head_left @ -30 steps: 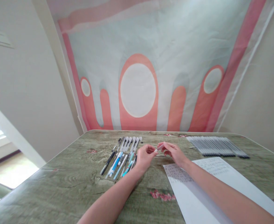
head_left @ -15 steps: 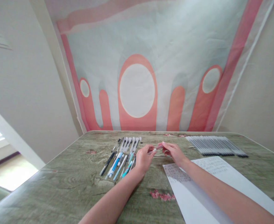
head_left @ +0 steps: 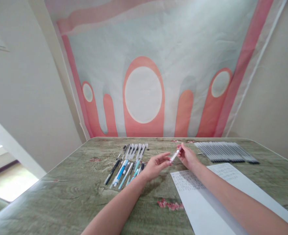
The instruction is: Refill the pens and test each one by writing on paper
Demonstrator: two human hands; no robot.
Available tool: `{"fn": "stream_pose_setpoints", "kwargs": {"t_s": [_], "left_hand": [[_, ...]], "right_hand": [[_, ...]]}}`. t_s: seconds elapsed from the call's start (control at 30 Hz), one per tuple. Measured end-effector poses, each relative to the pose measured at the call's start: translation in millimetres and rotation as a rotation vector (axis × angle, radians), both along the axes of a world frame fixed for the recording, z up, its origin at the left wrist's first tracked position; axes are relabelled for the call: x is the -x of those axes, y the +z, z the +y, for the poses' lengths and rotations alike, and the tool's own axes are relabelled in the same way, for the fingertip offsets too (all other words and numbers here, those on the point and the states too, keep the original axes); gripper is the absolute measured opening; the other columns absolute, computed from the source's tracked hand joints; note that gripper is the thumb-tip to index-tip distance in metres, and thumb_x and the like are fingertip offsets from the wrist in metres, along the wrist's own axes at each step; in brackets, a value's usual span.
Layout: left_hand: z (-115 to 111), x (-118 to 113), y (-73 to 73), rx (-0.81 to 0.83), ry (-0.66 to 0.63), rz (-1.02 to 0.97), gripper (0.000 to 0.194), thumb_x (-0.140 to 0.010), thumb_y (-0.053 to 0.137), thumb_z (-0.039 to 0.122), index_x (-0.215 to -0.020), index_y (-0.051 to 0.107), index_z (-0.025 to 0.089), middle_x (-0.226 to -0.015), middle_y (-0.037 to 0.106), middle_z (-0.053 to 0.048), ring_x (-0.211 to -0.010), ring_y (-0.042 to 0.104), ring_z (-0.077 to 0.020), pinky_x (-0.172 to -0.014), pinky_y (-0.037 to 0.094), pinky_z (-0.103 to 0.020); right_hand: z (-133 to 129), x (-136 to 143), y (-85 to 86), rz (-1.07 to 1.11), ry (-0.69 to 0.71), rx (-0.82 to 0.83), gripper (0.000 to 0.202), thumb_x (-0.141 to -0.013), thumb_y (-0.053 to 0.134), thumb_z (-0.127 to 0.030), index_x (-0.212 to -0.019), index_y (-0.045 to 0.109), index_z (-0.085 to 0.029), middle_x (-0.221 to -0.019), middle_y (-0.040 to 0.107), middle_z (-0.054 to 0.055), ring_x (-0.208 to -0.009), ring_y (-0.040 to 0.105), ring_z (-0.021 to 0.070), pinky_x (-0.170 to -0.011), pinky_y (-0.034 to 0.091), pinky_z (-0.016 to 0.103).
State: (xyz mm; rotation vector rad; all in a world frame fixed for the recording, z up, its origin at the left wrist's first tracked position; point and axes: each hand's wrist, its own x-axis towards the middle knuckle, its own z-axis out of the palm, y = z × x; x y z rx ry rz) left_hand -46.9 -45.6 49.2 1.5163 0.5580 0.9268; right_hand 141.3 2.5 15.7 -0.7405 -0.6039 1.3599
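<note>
A white and pink pen [head_left: 175,155] slants between my two hands above the table. My right hand [head_left: 187,156] pinches its upper end. Close to the pen's lower end is my left hand [head_left: 156,166], its fingers spread and the thumb near the tip; whether the thumb touches it is hard to tell. Left of my left hand lie several blue, black and teal pens [head_left: 121,173], with a row of clear pen parts [head_left: 135,151] behind them. Under my right forearm is a white sheet [head_left: 207,199] with handwriting.
Many thin clear tubes with dark ends [head_left: 222,151] lie in a row at the back right of the wood-patterned table [head_left: 72,195]. A pink and grey patterned cloth [head_left: 170,49] hangs behind the table's far edge.
My hands have moved apart a little and to the right. The pen has turned steeper and more of it shows. My left fingers have opened.
</note>
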Motion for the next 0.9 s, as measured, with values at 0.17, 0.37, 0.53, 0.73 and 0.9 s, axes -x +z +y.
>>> {"fn": "stream_pose_setpoints", "kwargs": {"t_s": [0.17, 0.37, 0.53, 0.73, 0.9], "left_hand": [[-5, -2, -1.7, 0.02, -0.025, 0.065, 0.041, -0.068, 0.063, 0.038, -0.103, 0.062, 0.016, -0.098, 0.065, -0.009, -0.08, 0.061, -0.0169, -0.075, 0.045, -0.03], [-1, -5, -12.3, 0.021, 0.083, 0.106, 0.04, -0.062, 0.067, 0.041, -0.09, 0.066, 0.012, -0.083, 0.067, -0.009, -0.072, 0.061, -0.0164, -0.076, 0.047, -0.034], [-5, -8, -8.7, -0.022, 0.073, 0.081, 0.034, -0.063, 0.068, 0.035, -0.086, 0.067, 0.011, -0.08, 0.067, -0.008, -0.069, 0.06, -0.0146, -0.073, 0.047, -0.031], [1, -8, -7.5, -0.008, 0.189, 0.02, 0.035, -0.068, 0.064, 0.035, -0.094, 0.064, 0.012, -0.083, 0.068, -0.008, -0.073, 0.062, -0.0148, -0.078, 0.046, -0.032], [-1, -12, -7.1, -0.092, 0.222, 0.092, 0.043, -0.071, 0.06, 0.035, -0.108, 0.056, 0.014, -0.087, 0.066, -0.007, -0.078, 0.061, -0.0159, -0.079, 0.046, -0.032]], "right_hand": [[-4, 6, 2.2, -0.145, 0.049, -0.043, 0.03, -0.071, 0.058, -0.047, -0.071, 0.058, -0.017, -0.056, 0.052, -0.001, -0.043, 0.043, 0.008, -0.037, 0.036, 0.021], [-7, 8, 6.1, -0.295, 0.056, -0.087, 0.037, -0.071, 0.054, -0.053, -0.076, 0.058, -0.017, -0.061, 0.055, 0.001, -0.044, 0.044, 0.0084, -0.04, 0.037, 0.022], [-9, 11, 10.1, -0.33, 0.047, -0.102, 0.039, -0.073, 0.051, -0.054, -0.083, 0.059, -0.017, -0.062, 0.055, 0.001, -0.045, 0.045, 0.0086, -0.041, 0.038, 0.022], [-13, 5, 16.0, -0.732, -0.049, -0.314, 0.044, -0.081, 0.04, -0.041, -0.121, 0.041, -0.023, -0.077, 0.058, 0.002, -0.05, 0.049, 0.0103, -0.05, 0.043, 0.025], [-19, 0, 20.9, -1.337, -0.064, -0.573, 0.031, -0.078, 0.047, -0.023, -0.108, 0.055, -0.023, -0.106, 0.055, 0.007, -0.075, 0.054, 0.0152, -0.074, 0.042, 0.031]]}}
